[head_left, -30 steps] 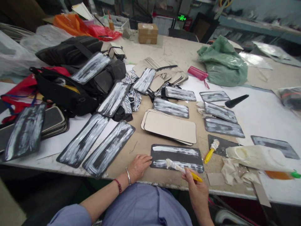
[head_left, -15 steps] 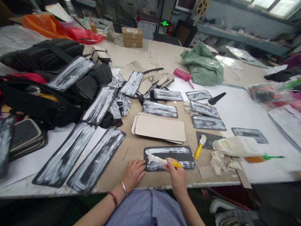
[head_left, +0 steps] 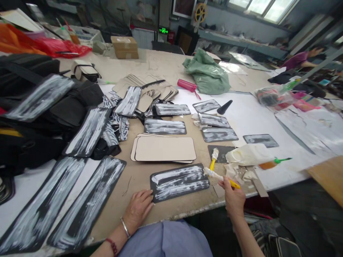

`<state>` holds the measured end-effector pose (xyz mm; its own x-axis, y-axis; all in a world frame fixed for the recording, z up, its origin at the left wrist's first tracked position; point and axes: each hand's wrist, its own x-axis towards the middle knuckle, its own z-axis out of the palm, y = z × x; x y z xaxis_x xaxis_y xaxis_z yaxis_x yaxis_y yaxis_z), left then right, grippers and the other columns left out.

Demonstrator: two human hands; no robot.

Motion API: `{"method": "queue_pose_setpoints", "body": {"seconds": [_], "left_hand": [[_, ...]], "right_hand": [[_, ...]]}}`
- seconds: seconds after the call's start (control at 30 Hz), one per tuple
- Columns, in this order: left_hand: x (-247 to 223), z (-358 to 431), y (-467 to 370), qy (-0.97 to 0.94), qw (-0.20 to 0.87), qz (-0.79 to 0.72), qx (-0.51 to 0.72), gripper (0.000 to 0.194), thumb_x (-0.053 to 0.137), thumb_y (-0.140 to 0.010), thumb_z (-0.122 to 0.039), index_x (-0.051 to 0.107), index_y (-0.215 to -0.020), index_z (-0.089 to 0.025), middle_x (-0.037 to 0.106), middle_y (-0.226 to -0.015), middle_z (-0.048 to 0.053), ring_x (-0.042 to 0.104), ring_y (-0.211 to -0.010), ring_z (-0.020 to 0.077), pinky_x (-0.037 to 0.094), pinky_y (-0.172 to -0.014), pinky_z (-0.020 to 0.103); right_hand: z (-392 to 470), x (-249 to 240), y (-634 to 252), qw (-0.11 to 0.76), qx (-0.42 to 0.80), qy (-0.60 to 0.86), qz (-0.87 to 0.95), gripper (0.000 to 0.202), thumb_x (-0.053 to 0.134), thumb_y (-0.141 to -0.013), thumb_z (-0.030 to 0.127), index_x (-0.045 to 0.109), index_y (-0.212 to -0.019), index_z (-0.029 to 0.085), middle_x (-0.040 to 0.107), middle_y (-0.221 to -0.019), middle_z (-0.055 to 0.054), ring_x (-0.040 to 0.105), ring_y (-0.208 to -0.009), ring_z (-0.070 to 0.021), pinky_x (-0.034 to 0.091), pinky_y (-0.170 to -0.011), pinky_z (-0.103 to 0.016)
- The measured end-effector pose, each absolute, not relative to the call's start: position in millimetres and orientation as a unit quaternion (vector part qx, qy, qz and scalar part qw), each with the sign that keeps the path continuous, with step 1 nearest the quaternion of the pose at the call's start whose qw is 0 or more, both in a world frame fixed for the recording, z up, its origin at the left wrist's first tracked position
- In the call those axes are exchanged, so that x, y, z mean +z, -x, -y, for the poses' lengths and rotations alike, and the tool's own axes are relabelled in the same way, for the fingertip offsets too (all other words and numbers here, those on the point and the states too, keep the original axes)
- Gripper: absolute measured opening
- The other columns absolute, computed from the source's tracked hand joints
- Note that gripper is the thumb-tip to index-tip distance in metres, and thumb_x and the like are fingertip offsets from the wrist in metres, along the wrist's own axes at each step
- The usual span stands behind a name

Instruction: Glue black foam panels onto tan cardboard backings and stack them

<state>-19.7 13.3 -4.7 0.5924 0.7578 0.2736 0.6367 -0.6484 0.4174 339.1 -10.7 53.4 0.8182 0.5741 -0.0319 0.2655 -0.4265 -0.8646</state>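
Observation:
A dark rectangular panel (head_left: 179,182) streaked with white paste lies at the table's front edge. My left hand (head_left: 139,207) rests flat with fingers spread, its fingertips at the panel's left edge. Closed around a yellow-handled brush (head_left: 221,177), my right hand (head_left: 232,194) is just right of the panel, and the white-coated bristles are by its right edge. A second yellow brush (head_left: 213,159) lies on a small dark piece (head_left: 222,153). Behind the panel sits a stack of beige-faced panels (head_left: 165,148).
More white-streaked panels (head_left: 87,203) lie left and behind. At right are a whitish container (head_left: 249,154) and a green-tipped bottle (head_left: 269,163). Black bags (head_left: 80,96) are heaped at left, a green plastic bag (head_left: 207,73) farther back. A person (head_left: 300,60) is at the far right.
The brush in my right hand has moved right, from the panel's left part to its right edge. White streaks now cover its middle, and the panel sits tilted. The camera view has turned right.

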Motion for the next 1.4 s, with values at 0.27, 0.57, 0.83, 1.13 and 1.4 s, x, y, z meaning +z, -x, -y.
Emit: {"method": "queue_pose_setpoints", "body": {"seconds": [0.27, 0.57, 0.83, 1.13, 1.4], "left_hand": [[-6, -14, 21, -0.88, 0.147, -0.396, 0.218, 0.018, 0.044, -0.087, -0.026, 0.06, -0.089, -0.019, 0.065, -0.101, 0.007, 0.056, -0.092, 0.0199, 0.047, -0.078, 0.035], [-6, -9, 18, -0.865, 0.157, -0.425, 0.215, 0.018, 0.046, -0.086, -0.024, 0.062, -0.091, -0.018, 0.065, -0.102, 0.008, 0.056, -0.095, 0.0208, 0.047, -0.079, 0.037], [-3, -7, 18, -0.864, 0.169, -0.429, 0.201, 0.016, 0.049, -0.084, -0.022, 0.061, -0.094, -0.017, 0.064, -0.106, 0.01, 0.055, -0.099, 0.0215, 0.047, -0.082, 0.039], [-4, -9, 25, -0.876, 0.152, -0.403, 0.216, 0.021, 0.044, -0.086, -0.019, 0.061, -0.099, -0.017, 0.064, -0.107, 0.009, 0.055, -0.1, 0.0202, 0.048, -0.082, 0.036], [-2, -10, 23, -0.878, 0.15, -0.403, 0.21, 0.02, 0.043, -0.087, -0.02, 0.061, -0.096, -0.017, 0.065, -0.104, 0.009, 0.056, -0.097, 0.0206, 0.048, -0.08, 0.037]], "right_hand": [[-5, 70, -336, 0.428, 0.212, 0.818, 0.321, 0.053, 0.057, -0.065, 0.065, 0.061, -0.084, 0.016, 0.066, -0.075, -0.007, 0.064, -0.068, -0.0245, 0.049, -0.067, -0.036], [32, 83, -323, 0.326, 0.086, 0.788, 0.515, 0.042, 0.047, -0.079, 0.058, 0.063, -0.08, 0.02, 0.065, -0.08, -0.007, 0.06, -0.077, -0.0224, 0.047, -0.074, -0.035], [38, 78, -252, 0.409, 0.314, 0.774, 0.368, 0.037, 0.057, -0.075, 0.053, 0.065, -0.087, 0.019, 0.065, -0.081, -0.006, 0.062, -0.07, -0.0219, 0.051, -0.068, -0.035], [19, 60, -191, 0.435, 0.446, 0.69, 0.368, 0.033, 0.059, -0.074, 0.05, 0.067, -0.082, 0.019, 0.064, -0.08, -0.007, 0.061, -0.067, -0.0216, 0.054, -0.063, -0.036], [-11, 50, -182, 0.48, 0.46, 0.672, 0.326, 0.032, 0.059, -0.074, 0.048, 0.064, -0.084, 0.018, 0.063, -0.081, -0.005, 0.063, -0.068, -0.0205, 0.055, -0.066, -0.035]]}}
